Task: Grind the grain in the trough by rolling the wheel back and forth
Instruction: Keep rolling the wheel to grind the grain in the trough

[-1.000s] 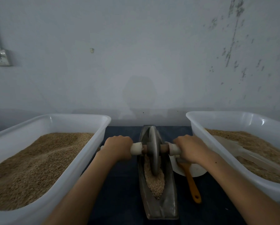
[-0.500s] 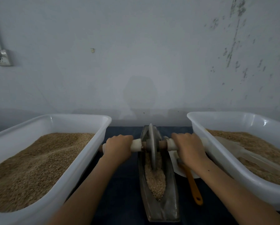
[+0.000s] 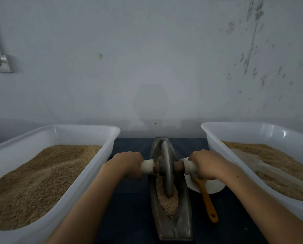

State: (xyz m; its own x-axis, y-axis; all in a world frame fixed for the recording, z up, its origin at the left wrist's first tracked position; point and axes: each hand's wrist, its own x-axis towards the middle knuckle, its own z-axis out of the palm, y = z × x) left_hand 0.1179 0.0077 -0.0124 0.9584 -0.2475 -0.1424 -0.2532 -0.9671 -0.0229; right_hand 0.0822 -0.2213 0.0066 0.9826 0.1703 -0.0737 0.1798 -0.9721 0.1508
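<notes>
Two hands grip the axle of the grinding wheel (image 3: 166, 170), one on each side. The left hand (image 3: 127, 163) has its fingers curled around the pale left handle (image 3: 147, 166); the right hand (image 3: 206, 163) wraps the right handle (image 3: 189, 167) the same way. Between the two fists the wheel stands upright in the boat-shaped metal trough (image 3: 171, 228), its lower edge in the grain (image 3: 168, 205). Just below the right fingers lie a white dish (image 3: 212, 188) and an orange-handled brush (image 3: 207, 203). Outside each fist sits a white tub of grain, left (image 3: 87, 129) and right (image 3: 235, 127).
</notes>
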